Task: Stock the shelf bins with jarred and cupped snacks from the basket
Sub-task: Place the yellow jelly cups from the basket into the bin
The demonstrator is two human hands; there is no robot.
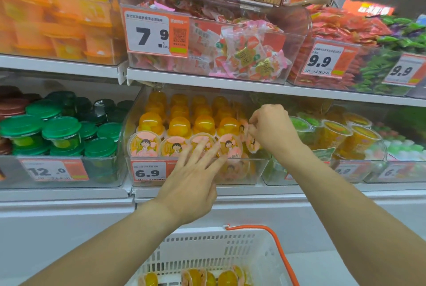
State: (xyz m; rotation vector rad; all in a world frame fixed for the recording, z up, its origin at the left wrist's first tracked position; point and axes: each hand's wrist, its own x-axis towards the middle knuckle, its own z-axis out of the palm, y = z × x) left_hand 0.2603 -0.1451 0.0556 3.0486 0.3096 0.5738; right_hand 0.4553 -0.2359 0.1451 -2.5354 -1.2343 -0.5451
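Both hands at the orange jelly-cup bin, middle of frame.

Right hand [272, 131] pinches a jelly cup [251, 140] at the right end of the bin's front row, cup tipped on its side, pink cartoon lid facing the camera and slightly left, long axis running back into the bin [258, 170]. Left hand [193, 182] wide, fingers spread flat, tips resting on the lids of the front-row cups [175, 145], holding nothing. Rows behind stand dome-up. Price tag 6.9 [148, 171] on the bin front, lower left of the hands. Green-lidded jars [61, 131] in the bin at left; clear cups with green and orange contents [332, 133] at right. Shelf edge [230, 82] overhangs close above. White basket [207, 253] with orange handle at bottom centre, more cups [207, 277] lying inside.
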